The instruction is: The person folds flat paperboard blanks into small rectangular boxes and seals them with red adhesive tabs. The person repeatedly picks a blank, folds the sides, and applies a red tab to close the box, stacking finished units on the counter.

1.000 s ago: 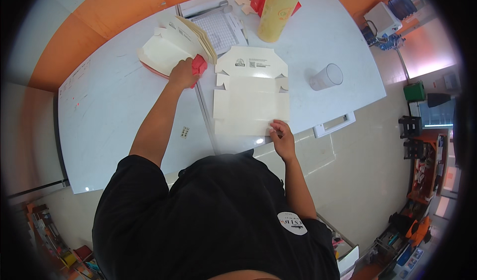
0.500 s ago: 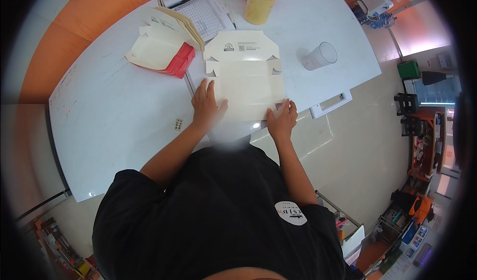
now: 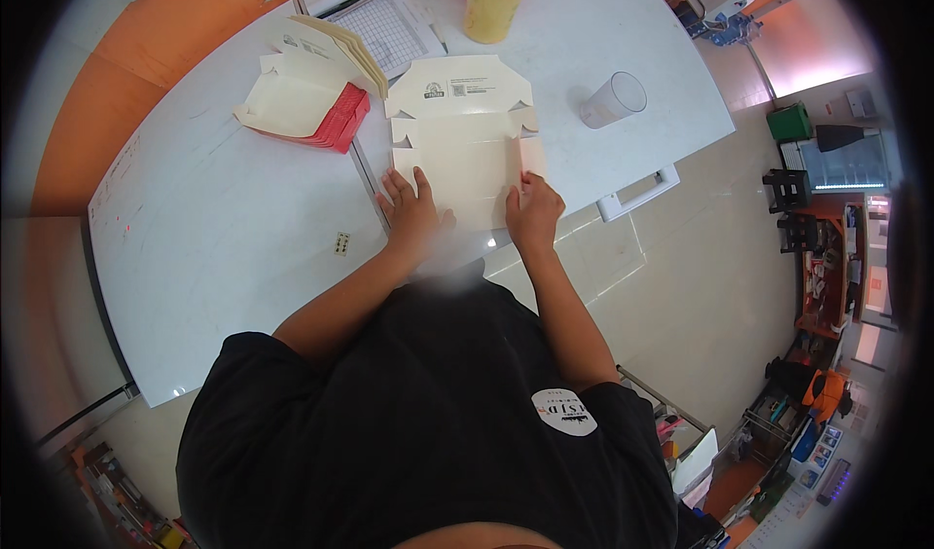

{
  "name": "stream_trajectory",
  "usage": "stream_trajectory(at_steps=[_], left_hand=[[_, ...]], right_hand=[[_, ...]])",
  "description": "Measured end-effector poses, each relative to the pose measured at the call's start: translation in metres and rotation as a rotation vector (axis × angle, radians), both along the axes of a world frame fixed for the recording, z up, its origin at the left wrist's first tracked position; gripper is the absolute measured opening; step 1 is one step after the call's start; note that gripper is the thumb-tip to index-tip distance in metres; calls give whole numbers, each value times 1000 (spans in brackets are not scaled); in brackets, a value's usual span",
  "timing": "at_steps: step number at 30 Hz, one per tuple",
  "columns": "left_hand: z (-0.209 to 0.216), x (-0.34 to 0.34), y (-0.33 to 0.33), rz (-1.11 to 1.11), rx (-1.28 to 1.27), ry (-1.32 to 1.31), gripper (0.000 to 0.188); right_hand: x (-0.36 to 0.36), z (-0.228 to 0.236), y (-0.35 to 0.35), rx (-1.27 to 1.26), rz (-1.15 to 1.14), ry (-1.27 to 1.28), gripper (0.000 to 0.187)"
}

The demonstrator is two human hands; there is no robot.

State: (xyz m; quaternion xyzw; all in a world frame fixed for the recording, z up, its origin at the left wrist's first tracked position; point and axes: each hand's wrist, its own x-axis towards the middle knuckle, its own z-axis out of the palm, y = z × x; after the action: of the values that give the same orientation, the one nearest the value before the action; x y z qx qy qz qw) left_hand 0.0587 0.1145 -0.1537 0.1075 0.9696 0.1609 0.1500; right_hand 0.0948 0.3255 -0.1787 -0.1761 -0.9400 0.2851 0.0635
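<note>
A cream cardboard box blank (image 3: 467,150) lies mostly unfolded in front of me, with dark print on its far flap. My right hand (image 3: 535,213) is closed at its right edge, and the side flap there (image 3: 530,153) stands partly up. Over the near left edge rests my left hand (image 3: 413,213), open, its fingers apart. Farther left lies a stack of cream and red partly folded boxes (image 3: 302,101), with more cream sheets (image 3: 341,48) leaning behind it.
A clear cup (image 3: 615,101) stands to the right. At the back are a yellow cylindrical container (image 3: 493,4) and a gridded sheet (image 3: 394,33). A small dotted tile (image 3: 342,243) lies left of my left arm. The white table (image 3: 214,257) ends close to my body.
My right hand has moved slightly up and left, its fingers closing in. The blank's right side flap has gone from flat to partly raised. My left hand remains at the left edge.
</note>
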Motion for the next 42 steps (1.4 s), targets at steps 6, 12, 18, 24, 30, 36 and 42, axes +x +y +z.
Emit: stream_trajectory(at_steps=[6, 12, 18, 24, 30, 36, 42], left_hand=[[4, -21, 29, 88, 486, -58, 66], [-30, -62, 77, 202, 977, -595, 39], [-24, -60, 80, 383, 1330, -761, 27], [-9, -55, 71, 438, 1495, -969, 23], [-19, -54, 65, 357, 1604, -1126, 22], [-22, -50, 70, 321, 1626, -1013, 20], [-15, -43, 73, 378, 1494, -915, 19]], right_hand=[[-4, -6, -2, 232, 171, -5, 21], [11, 22, 6, 212, 254, 143, 19], [39, 39, -13, -69, -211, 410, 33], [59, 18, -14, -338, -70, 415, 29], [33, 37, -9, -31, 193, 460, 22], [28, 41, -5, 72, 281, 475, 25], [21, 38, -13, 82, 186, 473, 22]])
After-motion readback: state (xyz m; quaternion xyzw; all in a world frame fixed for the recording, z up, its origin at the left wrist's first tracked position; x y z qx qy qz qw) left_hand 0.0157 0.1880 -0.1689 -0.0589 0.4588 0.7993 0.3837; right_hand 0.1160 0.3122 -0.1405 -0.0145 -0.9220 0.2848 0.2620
